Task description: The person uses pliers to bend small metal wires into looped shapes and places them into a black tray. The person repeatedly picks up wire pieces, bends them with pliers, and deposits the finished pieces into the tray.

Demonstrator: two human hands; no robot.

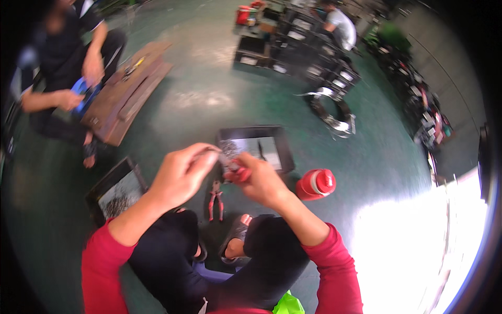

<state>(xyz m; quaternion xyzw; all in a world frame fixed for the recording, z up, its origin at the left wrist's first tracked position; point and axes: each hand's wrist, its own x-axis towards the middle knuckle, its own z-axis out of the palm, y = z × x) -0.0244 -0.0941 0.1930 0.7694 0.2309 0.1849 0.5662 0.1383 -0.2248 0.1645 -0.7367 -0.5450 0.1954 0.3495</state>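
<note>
My right hand (pixel 264 182) is closed around red-handled pliers (pixel 238 173), whose jaws point toward my left hand. My left hand (pixel 183 171) has thumb and fingertips pinched together just beside those jaws. What it holds is too small and blurred to name. Beyond both hands lies a black tray (pixel 284 148) with small dark pieces in it, partly hidden by my right hand. A second pair of red-handled pliers (pixel 215 201) rests on the floor between my feet and my hands.
Left of my knee a second black tray (pixel 96 203) holds a heap of dark pieces. A red bottle (pixel 316 184) stands at the right. Farther off are a wire coil (pixel 332 111), stacked black crates (pixel 293 52), a wooden bench (pixel 123 99), and two other people.
</note>
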